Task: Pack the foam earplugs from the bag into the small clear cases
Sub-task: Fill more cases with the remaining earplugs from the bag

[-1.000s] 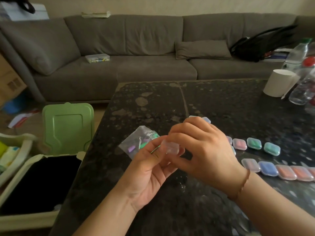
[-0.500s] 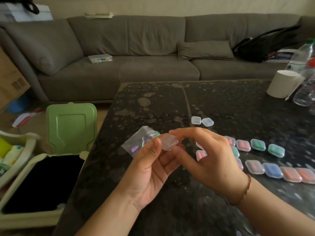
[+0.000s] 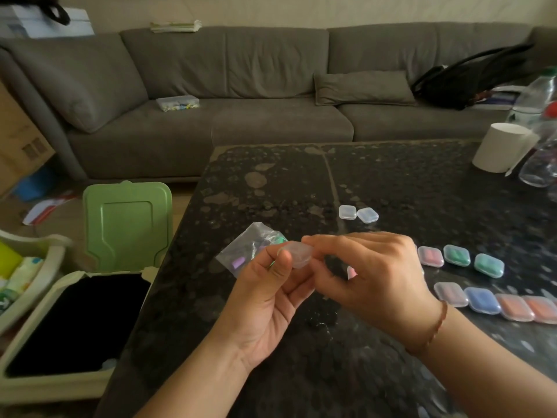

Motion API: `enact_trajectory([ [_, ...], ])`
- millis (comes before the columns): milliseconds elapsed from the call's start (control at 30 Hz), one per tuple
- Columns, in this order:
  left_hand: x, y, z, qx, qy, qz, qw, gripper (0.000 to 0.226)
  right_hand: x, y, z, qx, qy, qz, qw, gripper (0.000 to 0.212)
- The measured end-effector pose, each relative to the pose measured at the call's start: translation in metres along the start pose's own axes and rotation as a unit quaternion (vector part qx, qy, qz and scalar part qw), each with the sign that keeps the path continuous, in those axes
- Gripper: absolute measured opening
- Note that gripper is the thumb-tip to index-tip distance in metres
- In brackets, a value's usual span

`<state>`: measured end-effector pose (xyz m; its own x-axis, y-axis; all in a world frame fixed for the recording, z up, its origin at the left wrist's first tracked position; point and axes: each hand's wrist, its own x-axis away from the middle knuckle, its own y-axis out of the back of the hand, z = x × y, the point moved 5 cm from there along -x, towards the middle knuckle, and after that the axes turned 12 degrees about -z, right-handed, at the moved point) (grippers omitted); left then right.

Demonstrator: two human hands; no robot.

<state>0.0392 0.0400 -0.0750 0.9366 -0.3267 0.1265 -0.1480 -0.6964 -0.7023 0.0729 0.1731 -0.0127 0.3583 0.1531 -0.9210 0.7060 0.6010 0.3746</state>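
Your right hand (image 3: 373, 276) has slid rightward off the small clear case (image 3: 297, 254), so its fingertips now only pinch the right edge, where a second ago they covered it. Two empty cases (image 3: 358, 213) behind have come into view.

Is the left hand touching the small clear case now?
Touching. The head view shows the left hand with its thumb pressed on the small clear case, no gap visible.
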Motion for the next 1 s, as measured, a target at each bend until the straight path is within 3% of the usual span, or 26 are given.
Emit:
enact_trajectory([
  [267,-0.003,0.004,0.0,-0.078,-0.028,-0.033,0.996,0.077,0.003,-0.002,-0.009,-0.036,-0.061,0.029,0.997,0.013],
  [400,-0.003,0.005,-0.002,-0.114,-0.038,-0.037,0.992,0.072,0.005,-0.003,-0.013,-0.047,-0.1,0.048,0.993,0.017],
  [567,-0.005,0.005,-0.017,-0.197,-0.068,-0.011,0.978,0.074,0.009,-0.004,-0.013,-0.118,-0.186,0.036,0.975,0.014],
  [700,-0.005,0.007,-0.028,-0.269,-0.071,0.019,0.96,0.061,0.005,-0.007,-0.011,-0.086,-0.195,0.027,0.977,0.015],
  [800,-0.012,0.022,-0.048,-0.191,-0.082,-0.059,0.976,0.04,0.006,-0.014,-0.017,-0.028,-0.22,0.05,0.974,0.006],
  [933,-0.021,0.044,-0.055,-0.08,-0.055,-0.207,0.974,0.027,0.021,-0.038,-0.026,0.071,-0.229,0.261,0.935,0.015],
  [1000,-0.023,0.051,-0.048,-0.061,-0.038,-0.265,0.962,0.024,0.026,-0.048,-0.022,0.056,-0.237,0.312,0.918,0.021],
])
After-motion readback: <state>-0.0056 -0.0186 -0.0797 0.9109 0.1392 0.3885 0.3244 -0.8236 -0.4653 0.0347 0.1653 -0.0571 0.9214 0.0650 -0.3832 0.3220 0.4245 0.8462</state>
